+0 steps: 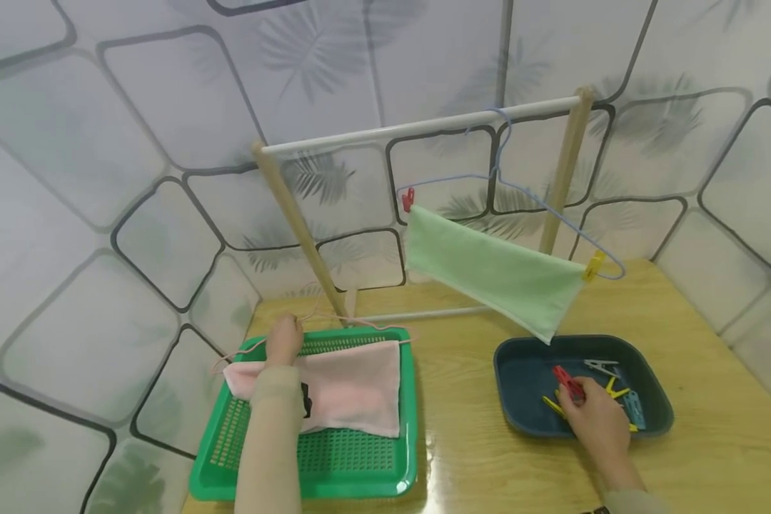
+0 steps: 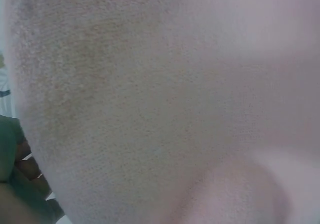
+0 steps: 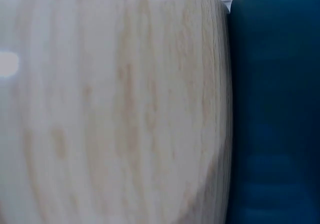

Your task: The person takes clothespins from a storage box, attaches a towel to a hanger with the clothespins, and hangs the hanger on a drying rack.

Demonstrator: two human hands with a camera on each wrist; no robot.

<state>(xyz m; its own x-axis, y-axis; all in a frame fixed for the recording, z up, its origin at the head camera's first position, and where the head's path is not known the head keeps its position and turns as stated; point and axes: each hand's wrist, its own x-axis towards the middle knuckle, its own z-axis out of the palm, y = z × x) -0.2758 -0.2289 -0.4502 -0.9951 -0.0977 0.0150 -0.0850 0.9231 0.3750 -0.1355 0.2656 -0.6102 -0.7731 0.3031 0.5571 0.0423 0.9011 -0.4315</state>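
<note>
My left hand grips a thin pink clothes hanger at the back of the green basket. Below the hanger, a pink cloth lies across the basket; my forearm hides part of it. That cloth fills most of the left wrist view. Over the dark blue tub, my right hand pinches a red clothespin between thumb and fingers. Several yellow, blue and white clothespins lie in the tub. The right wrist view shows only the tub's blue side and tabletop.
A rack with a white rail and wooden posts stands behind. From its rail hangs a blue hanger holding a light green cloth, clipped by a red clothespin and a yellow one. Wooden tabletop separates basket and tub.
</note>
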